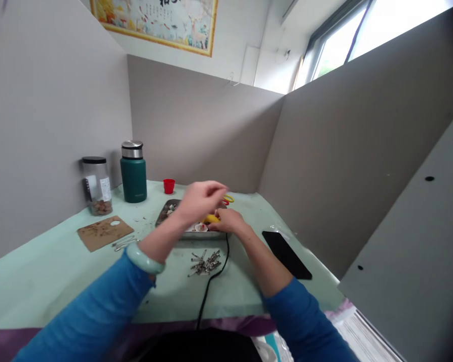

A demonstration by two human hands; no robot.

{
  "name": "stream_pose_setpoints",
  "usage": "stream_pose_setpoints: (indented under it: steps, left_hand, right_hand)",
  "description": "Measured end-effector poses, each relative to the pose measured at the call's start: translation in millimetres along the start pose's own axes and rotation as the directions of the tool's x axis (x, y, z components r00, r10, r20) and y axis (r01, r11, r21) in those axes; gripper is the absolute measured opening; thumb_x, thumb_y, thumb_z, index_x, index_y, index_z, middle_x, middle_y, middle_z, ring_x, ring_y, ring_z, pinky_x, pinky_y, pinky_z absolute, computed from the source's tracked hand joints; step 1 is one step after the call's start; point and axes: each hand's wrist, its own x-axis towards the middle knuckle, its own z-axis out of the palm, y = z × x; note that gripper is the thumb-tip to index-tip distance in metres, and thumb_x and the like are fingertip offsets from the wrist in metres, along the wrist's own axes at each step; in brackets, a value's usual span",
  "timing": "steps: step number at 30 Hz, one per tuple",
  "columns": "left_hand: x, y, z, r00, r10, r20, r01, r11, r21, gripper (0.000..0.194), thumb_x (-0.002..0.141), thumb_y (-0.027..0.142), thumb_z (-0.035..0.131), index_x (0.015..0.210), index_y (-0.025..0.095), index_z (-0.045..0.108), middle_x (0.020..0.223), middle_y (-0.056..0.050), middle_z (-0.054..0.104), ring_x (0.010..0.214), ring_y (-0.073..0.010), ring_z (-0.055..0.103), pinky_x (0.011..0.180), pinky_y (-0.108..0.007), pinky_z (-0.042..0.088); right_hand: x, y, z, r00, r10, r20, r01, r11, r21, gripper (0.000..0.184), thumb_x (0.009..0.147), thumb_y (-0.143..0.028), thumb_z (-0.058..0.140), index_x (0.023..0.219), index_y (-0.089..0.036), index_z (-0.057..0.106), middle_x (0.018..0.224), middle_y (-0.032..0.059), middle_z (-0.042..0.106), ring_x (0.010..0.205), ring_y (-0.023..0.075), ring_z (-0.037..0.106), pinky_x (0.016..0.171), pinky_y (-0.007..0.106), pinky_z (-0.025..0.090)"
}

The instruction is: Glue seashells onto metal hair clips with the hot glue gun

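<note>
My left hand (202,200) hovers over a metal tray (166,213) with its fingers curled and pinched together; whatever sits between them is too small to see. My right hand (229,221) rests at the tray's near right edge, closed round a yellow-handled tool (211,218) whose black cable (211,281) runs back toward me. Small pale and dark bits lie in the tray. A pile of metal clips (207,262) lies on the green table cover just in front of the tray.
At the back left stand a green flask (133,172), a clear jar (96,186) and a small red cup (168,186). A brown card (104,233) lies to the left, a black phone (286,254) to the right. Grey partition walls close in three sides.
</note>
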Motion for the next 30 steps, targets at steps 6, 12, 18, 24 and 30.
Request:
stream_pose_setpoints:
  steps: [6, 12, 18, 24, 30]
  left_hand:
    - [31.3, -80.7, -69.9, 0.973, -0.134, -0.189, 0.204, 0.879, 0.43, 0.028, 0.076, 0.038, 0.052, 0.084, 0.017, 0.069, 0.07, -0.004, 0.07, 0.049, -0.0145, 0.059, 0.052, -0.024, 0.044]
    - [32.7, -115.7, -53.8, 0.982, -0.19, -0.02, 0.148, 0.687, 0.712, 0.028, 0.074, 0.036, 0.054, 0.088, 0.021, 0.073, 0.081, -0.006, 0.073, 0.079, -0.0235, 0.066, 0.066, -0.026, 0.045]
    - [48.9, -127.0, -36.4, 0.951, -0.265, 0.161, -0.019, 0.468, 0.884, 0.035, 0.072, 0.029, 0.056, 0.102, 0.023, 0.072, 0.11, -0.014, 0.069, 0.098, -0.029, 0.063, 0.08, -0.032, 0.046]
    - [54.5, -129.6, -30.3, 0.92, -0.348, 0.181, -0.028, 0.403, 0.915, 0.034, 0.069, 0.025, 0.058, 0.101, 0.021, 0.071, 0.11, -0.018, 0.068, 0.098, -0.0317, 0.063, 0.079, -0.036, 0.048]
    - [53.4, -129.0, -25.0, 0.925, -0.353, 0.143, 0.001, 0.377, 0.926, 0.024, 0.069, 0.023, 0.059, 0.088, 0.016, 0.072, 0.104, -0.023, 0.068, 0.094, -0.0342, 0.064, 0.077, -0.039, 0.048]
  right_hand:
    - [-5.2, 2.4, -1.9, 0.991, -0.085, 0.1, 0.121, 0.886, -0.447, 0.019, 0.075, -0.034, 0.064, 0.086, -0.019, 0.065, 0.084, 0.0063, 0.068, 0.081, 0.0212, 0.059, 0.068, 0.027, 0.039]
    - [-13.4, 24.2, -29.6, 0.999, -0.029, 0.031, 0.012, 0.895, 0.445, 0.025, 0.083, -0.041, 0.053, 0.088, -0.018, 0.06, 0.076, 0.0013, 0.061, 0.064, 0.012, 0.055, 0.057, 0.022, 0.043]
    - [-13.1, 48.2, -45.6, 0.923, 0.318, -0.219, -0.093, 0.734, 0.672, 0.027, 0.077, -0.041, 0.064, 0.074, -0.019, 0.05, 0.055, -0.0051, 0.047, 0.045, 0.0067, 0.042, 0.04, 0.017, 0.038]
    - [-7.2, 66.1, -41.4, 0.856, 0.487, -0.172, -0.305, 0.745, 0.594, 0.024, 0.084, -0.038, 0.055, 0.075, -0.016, 0.052, 0.062, 0.0003, 0.058, 0.045, 0.0066, 0.05, 0.038, 0.016, 0.039]
    - [0.7, 79.5, -26.0, 0.848, 0.516, -0.124, -0.45, 0.823, 0.348, 0.038, 0.092, -0.044, 0.035, 0.077, -0.015, 0.055, 0.05, 0.002, 0.056, 0.041, 0.012, 0.054, 0.038, 0.02, 0.036]
